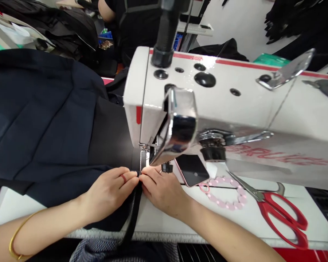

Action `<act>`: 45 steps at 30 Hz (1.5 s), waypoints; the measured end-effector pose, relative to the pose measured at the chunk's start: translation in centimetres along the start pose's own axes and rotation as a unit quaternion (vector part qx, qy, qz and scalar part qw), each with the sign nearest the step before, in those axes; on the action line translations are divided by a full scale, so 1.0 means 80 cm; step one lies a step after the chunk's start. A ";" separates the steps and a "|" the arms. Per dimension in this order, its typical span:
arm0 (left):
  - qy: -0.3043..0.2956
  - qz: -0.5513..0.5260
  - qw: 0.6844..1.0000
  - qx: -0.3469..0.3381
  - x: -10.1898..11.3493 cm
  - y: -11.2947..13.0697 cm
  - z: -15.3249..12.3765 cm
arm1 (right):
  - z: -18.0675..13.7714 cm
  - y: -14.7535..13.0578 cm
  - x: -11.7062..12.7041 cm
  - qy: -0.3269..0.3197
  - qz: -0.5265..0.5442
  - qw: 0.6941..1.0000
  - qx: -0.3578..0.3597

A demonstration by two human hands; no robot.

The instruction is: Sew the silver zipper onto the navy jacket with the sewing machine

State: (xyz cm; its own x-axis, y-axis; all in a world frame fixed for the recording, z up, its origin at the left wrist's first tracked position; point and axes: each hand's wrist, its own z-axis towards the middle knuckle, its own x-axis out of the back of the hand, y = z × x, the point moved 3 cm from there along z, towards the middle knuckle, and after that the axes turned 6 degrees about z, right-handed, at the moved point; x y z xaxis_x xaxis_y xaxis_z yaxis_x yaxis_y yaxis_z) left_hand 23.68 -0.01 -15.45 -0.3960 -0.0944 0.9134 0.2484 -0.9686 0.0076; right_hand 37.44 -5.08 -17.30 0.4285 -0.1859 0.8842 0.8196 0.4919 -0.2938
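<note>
A white sewing machine (235, 105) fills the upper right, its needle area (144, 149) just above my hands. Dark navy fabric (43, 123) spreads across the left of the table. A black zipper tape with silver teeth (135, 203) runs from the presser foot down toward me. My left hand (109, 193) pinches the fabric edge against the zipper, fingers closed. My right hand (161, 191) pinches the zipper from the other side, fingertips meeting the left hand's just below the foot.
A phone (192, 170) lies face up under the machine arm. A pink bead bracelet (226, 193) and red-handled scissors (281, 214) lie on the white table at right. Another person in black (136, 25) sits behind the machine, with dark garments piled nearby.
</note>
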 end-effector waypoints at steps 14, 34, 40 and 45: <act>-0.020 0.054 0.998 0.040 -0.007 -0.008 -0.001 | -0.003 -0.003 -0.001 0.022 0.011 0.998 0.057; -0.013 0.080 0.996 -0.025 -0.016 -0.026 0.023 | 0.011 0.013 0.001 -0.004 -0.067 0.998 0.009; -0.036 0.044 0.998 -0.017 -0.005 -0.023 0.032 | 0.008 0.003 0.004 0.045 -0.008 0.994 0.097; -0.053 0.048 0.997 -0.007 -0.005 -0.024 0.031 | 0.011 0.019 0.006 0.045 -0.028 0.998 -0.032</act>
State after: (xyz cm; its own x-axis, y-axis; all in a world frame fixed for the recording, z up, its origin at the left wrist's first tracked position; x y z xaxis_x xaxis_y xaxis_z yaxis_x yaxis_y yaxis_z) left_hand 25.57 2.42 -14.80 -0.2759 -0.1624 0.9474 0.2687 -0.9594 -0.0862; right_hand 38.56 -3.67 -17.01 0.4114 -0.2881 0.8647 0.8646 0.4236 -0.2702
